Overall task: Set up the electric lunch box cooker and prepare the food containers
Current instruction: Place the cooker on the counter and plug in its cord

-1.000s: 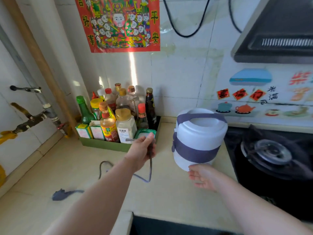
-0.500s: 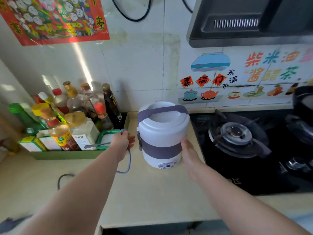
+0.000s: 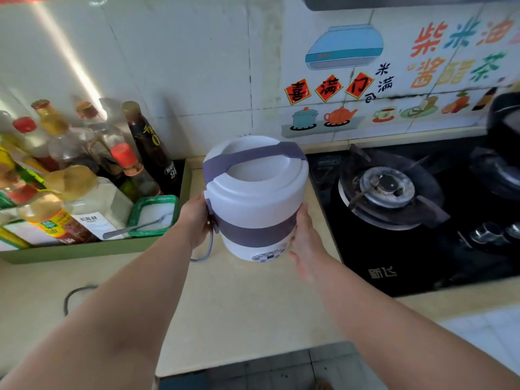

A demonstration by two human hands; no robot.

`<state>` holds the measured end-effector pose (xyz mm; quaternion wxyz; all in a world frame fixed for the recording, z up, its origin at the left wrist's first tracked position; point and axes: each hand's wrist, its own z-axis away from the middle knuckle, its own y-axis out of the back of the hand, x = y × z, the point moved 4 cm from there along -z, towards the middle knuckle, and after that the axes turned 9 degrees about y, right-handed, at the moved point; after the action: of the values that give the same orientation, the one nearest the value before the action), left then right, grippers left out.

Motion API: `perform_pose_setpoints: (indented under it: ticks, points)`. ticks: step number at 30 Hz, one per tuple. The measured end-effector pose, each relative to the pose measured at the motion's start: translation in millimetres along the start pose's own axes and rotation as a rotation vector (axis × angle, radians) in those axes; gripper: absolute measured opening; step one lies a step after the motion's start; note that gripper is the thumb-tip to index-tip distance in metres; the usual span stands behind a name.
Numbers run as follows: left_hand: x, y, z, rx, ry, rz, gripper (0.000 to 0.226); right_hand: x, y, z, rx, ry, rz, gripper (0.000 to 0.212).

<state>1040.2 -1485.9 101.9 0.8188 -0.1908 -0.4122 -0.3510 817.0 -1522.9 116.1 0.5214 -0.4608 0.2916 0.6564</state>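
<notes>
While hands grip cooker, hob reads 新飞.

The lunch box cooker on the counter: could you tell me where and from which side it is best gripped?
Probably the grey band around the cooker, taken from both sides as the left hand and right hand do now. The round body is wide, so opposed palms seem steadier. The handle lying flat across the lid would suit a one-handed lift from above.

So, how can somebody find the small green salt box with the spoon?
Start at the green tray of bottles left of the cooker. The salt box fills its near right corner. Unlike the tall bottles, it is low, open, and holds white grains and a metal spoon.
</notes>
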Motion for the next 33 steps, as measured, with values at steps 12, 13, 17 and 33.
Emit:
perform_pose_setpoints:
  ticks: [12, 13, 17, 33]
  points:
    - [-12.6, -1.4, 30.2, 0.154, -0.065, -0.065, 0.035, -11.7, 6.4, 0.2, 0.015, 0.045, -0.012, 0.04]
    - [-16.2, 0.0, 33.3, 0.171, -0.072, -0.071, 0.034, -11.9, 9.0, -1.5, 0.021, 0.043, -0.004, 0.04]
    - [-25.1, 6.2, 50.5, 0.313, -0.104, -0.217, 0.031, -10.0, 14.5, -3.4, 0.031, -0.017, 0.03, 0.054]
    - [-54.1, 8.7, 106.1, 0.378, -0.03, -0.184, 0.029, -38.5, 26.5, -0.9, -0.129, -0.049, -0.066, 0.032]
